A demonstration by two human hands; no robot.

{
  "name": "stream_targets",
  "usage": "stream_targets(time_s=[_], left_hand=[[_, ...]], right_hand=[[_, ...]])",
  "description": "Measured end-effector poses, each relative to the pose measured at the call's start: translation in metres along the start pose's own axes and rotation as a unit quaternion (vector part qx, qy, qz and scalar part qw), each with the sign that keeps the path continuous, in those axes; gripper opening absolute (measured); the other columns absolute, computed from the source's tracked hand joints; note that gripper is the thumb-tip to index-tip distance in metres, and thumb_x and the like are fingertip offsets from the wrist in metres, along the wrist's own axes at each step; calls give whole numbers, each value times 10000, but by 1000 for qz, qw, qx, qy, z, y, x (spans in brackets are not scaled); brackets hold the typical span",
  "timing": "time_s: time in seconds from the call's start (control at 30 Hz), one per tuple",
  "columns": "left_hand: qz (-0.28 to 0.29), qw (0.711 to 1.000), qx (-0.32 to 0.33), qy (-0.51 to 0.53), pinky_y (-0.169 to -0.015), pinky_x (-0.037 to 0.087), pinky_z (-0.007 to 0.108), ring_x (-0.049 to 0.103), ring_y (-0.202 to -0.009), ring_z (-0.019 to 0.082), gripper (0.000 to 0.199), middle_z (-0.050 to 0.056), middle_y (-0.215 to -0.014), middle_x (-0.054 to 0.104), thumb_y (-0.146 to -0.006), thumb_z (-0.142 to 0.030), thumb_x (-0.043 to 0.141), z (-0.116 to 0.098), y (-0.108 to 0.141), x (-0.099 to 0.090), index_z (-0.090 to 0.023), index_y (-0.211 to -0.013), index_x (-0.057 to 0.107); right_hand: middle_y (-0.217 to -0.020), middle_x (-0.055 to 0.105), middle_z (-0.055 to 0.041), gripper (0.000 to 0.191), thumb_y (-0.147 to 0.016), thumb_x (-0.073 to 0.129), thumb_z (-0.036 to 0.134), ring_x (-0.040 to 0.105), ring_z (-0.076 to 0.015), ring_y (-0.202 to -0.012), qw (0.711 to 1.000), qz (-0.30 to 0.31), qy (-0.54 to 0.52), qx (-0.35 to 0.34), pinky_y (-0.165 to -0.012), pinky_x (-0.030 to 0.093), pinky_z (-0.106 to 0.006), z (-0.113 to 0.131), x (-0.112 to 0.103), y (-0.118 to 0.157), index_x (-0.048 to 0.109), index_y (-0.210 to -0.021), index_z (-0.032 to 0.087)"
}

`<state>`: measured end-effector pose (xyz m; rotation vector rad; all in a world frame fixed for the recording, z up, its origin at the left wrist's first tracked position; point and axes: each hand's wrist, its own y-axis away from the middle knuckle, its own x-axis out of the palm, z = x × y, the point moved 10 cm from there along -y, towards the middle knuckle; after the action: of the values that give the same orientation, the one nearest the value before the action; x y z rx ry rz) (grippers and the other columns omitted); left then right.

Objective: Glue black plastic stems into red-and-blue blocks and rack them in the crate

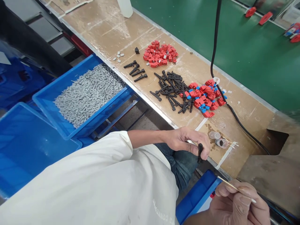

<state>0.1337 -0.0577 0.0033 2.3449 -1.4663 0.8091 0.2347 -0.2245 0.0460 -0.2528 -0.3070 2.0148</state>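
Note:
My left hand (191, 140) is closed around a small black plastic part (200, 153), held upright between thumb and fingers near the table's front edge. At the lower right, my right hand (241, 203) pinches a cotton swab (228, 183). One swab end is white; the other looks dark and points towards the left hand, apart from the black part. Two small clear cups (221, 143) stand on the table beyond my left hand, one with dark contents. Several more swabs (231, 142) lie beside them. Farther along is a pile of black parts (171, 84).
Red and blue pieces (206, 97) and red pieces (160, 54) lie heaped on the table (103, 34). Several black parts (138, 72) lie in a row. A blue bin (67, 78) holds grey pieces. A black cable (241, 122) crosses the table's right side.

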Motion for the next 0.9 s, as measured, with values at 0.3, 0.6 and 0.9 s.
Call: stream_targets(time_s=[0.3, 0.6, 0.9], left_hand=[[10, 1000, -12, 17, -773, 486, 317, 600, -799, 187, 590, 97, -811, 625, -605, -718, 794, 11, -11, -14, -151, -730, 689], [-20, 998, -42, 46, -630, 457, 229, 552, -686, 93, 618, 38, -823, 618, -651, -653, 805, 31, -13, -20, -105, -912, 691], [-35, 997, -53, 50, -615, 449, 232, 545, -610, 72, 640, 1, -773, 605, -622, -651, 816, 33, -12, -19, -95, -918, 697]], right_hand=[[-717, 626, -27, 45, -867, 714, 181, 564, -119, -584, 997, 49, -62, -6, -400, 395, -223, 1, 19, 0, 729, -894, 148], [-744, 616, -16, 81, -859, 729, 224, 583, -107, -611, 995, 60, -72, 23, -439, 441, -201, -10, 27, 2, 720, -883, 147], [-724, 647, -12, 88, -859, 722, 224, 599, -112, -571, 998, 35, -44, 11, -426, 457, -220, -12, 29, 3, 713, -865, 137]])
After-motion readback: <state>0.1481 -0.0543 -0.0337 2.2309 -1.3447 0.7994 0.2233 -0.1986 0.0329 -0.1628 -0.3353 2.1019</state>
